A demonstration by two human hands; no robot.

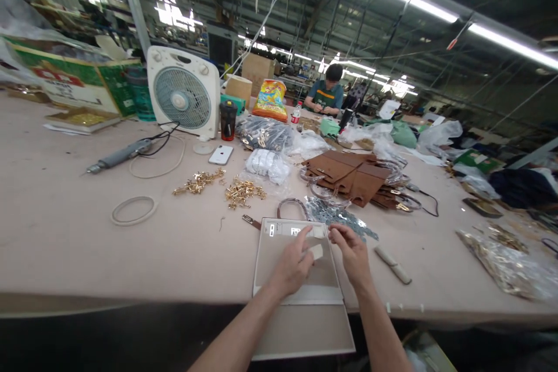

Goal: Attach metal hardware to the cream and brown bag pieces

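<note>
A flat beige panel with a clear-looking sheet over it lies at the table's front edge, its lower flap jutting past the edge. Along its top strip are small rectangular cut-outs. My left hand is over the panel, closed on a small whitish piece, with the index finger stretched to the top strip. At the panel's upper right corner is my right hand, thumb and fingertips drawn together; whatever they pinch is too small to make out. A brown handle loop and a brown strap show behind the panel.
Gold hardware piles, a phone and a corded driver lie to the left, near a fan. Brown leather pieces and bagged grey parts lie beyond; a rolled tool is right. A person sits opposite.
</note>
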